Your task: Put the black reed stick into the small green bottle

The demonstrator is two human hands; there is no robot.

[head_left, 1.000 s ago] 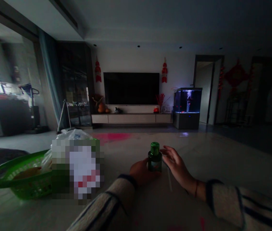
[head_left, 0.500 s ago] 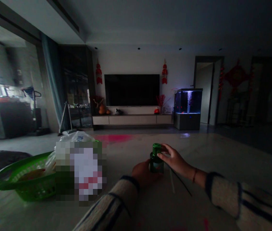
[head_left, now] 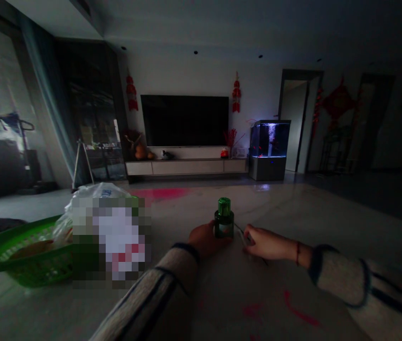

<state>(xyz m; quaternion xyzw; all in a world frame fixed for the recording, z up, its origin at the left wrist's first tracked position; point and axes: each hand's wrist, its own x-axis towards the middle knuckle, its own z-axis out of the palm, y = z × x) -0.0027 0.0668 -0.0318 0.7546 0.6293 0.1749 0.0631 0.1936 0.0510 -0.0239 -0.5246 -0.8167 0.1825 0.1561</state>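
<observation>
A small green glass bottle [head_left: 224, 226] stands upright on the pale tabletop, its ribbed green cap [head_left: 224, 206] on top. My left hand [head_left: 206, 240] is closed around its lower left side, with the thumb against the glass. Just right of the bottle, my right hand [head_left: 258, 240] is low over the table with its fingers pinched at a thin pale strip [head_left: 244, 237]. A thin dark stick [head_left: 238, 227] runs past the same fingers and partly under the hand. How firmly the strip is gripped is hard to see in the dim light.
A green plastic basket [head_left: 37, 274] with a clear plastic bag [head_left: 97, 191] stands on the left, partly covered by a pixelated patch. Pink-red marks [head_left: 300, 312] show on the tabletop's near side. Farther off are a TV [head_left: 185, 121] and a lit aquarium [head_left: 270, 140].
My right hand has left the bottle's cap and moved down and right to the thin strip and stick. My left hand stays on the bottle. The whole view has shifted slightly.
</observation>
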